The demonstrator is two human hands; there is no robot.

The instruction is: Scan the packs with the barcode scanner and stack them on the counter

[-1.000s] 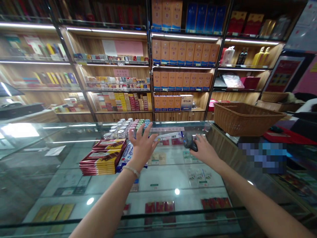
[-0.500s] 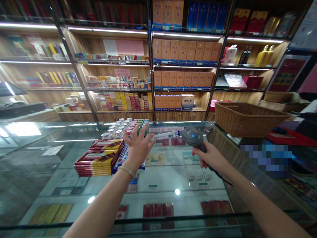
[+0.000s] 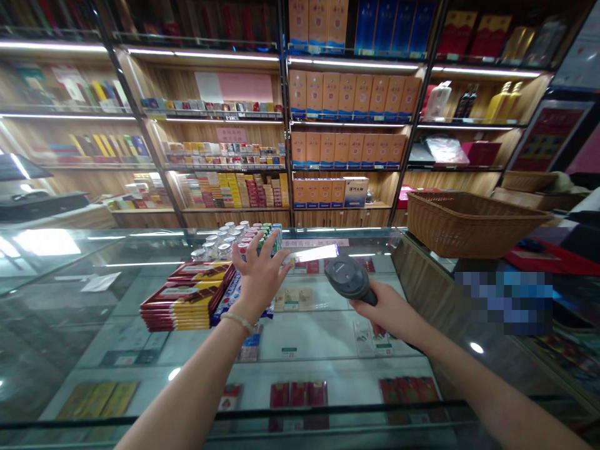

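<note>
My left hand (image 3: 257,275) pinches the left end of a slim white-and-blue pack (image 3: 314,252) between thumb and forefinger, the other fingers spread. The pack's face is glaring bright. Wrapped in my right hand (image 3: 391,309) is a dark grey barcode scanner (image 3: 349,278), its head just below and right of the pack, apart from it. Beside my left hand lie stacked red-and-yellow chocolate bars (image 3: 180,300) and blue-and-white packets (image 3: 229,297), partly hidden by the hand. Behind it stand several clear-lidded containers (image 3: 220,240) and rows of small pink and green packs (image 3: 267,232).
Everything rests on a glass display counter (image 3: 319,334) with boxes visible beneath the glass. A wicker basket (image 3: 473,225) stands at the right, near a red mat (image 3: 539,259). Behind are lit shelves with orange boxes (image 3: 354,97). A paper slip (image 3: 100,283) lies left.
My right hand has moved the scanner left and slightly down, below the pack's right end. The pack's face has turned bright white. My left hand has barely shifted.
</note>
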